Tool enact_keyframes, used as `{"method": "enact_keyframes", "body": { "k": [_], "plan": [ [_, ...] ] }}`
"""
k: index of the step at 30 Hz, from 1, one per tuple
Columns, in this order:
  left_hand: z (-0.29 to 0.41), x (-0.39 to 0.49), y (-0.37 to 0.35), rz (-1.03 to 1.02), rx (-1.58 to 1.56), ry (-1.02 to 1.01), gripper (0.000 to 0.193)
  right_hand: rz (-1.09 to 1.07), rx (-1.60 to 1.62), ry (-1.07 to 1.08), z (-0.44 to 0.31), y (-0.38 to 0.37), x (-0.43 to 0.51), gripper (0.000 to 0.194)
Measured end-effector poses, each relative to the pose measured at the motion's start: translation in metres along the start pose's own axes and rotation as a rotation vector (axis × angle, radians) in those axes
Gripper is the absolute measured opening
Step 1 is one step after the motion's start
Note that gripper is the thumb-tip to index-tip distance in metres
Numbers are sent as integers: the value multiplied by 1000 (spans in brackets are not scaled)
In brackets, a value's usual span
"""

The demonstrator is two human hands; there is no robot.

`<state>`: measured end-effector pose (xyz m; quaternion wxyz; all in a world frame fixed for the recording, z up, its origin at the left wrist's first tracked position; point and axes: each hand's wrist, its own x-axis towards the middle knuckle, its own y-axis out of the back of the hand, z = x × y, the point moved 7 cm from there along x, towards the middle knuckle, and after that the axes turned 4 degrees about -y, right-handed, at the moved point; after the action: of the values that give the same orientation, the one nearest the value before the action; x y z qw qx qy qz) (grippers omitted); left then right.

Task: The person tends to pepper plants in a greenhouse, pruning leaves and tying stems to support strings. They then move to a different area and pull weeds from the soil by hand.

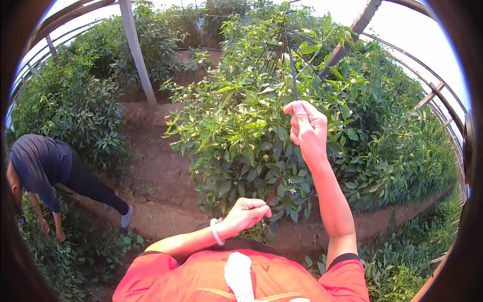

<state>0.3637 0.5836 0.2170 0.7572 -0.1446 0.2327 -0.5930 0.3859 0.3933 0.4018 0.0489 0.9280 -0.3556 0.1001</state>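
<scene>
Raised in front of me, my right hand [309,130] pinches a dark cord [292,71] between thumb and fingers. The cord runs up from it, taut, to a knot of dark strands above the plants. Lower down, near my chest, my left hand [245,215] is closed on a thin, dark reddish length of cord [277,185] that slants up toward the right hand. Leaves behind it make it hard to see whether both lengths are one piece. Leafy pepper plants [234,139] with small white flowers stand right behind both hands.
At left, another person [41,162] bends over low plants. A slanting post [137,53] rises beside the soil path [158,177]; another post [351,37] leans at right. Curved greenhouse ribs [426,64] and a thin wire [181,15] span overhead.
</scene>
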Motion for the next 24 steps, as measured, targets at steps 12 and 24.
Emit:
{"method": "enact_keyframes", "body": {
  "k": [12,24],
  "plan": [
    [-32,-22,19,185,-282,25,28,-372,174,-462,130,-12,-123,17],
    [-45,-13,29,368,-207,11,14,-424,112,-488,170,-5,-145,13]
  ]
}}
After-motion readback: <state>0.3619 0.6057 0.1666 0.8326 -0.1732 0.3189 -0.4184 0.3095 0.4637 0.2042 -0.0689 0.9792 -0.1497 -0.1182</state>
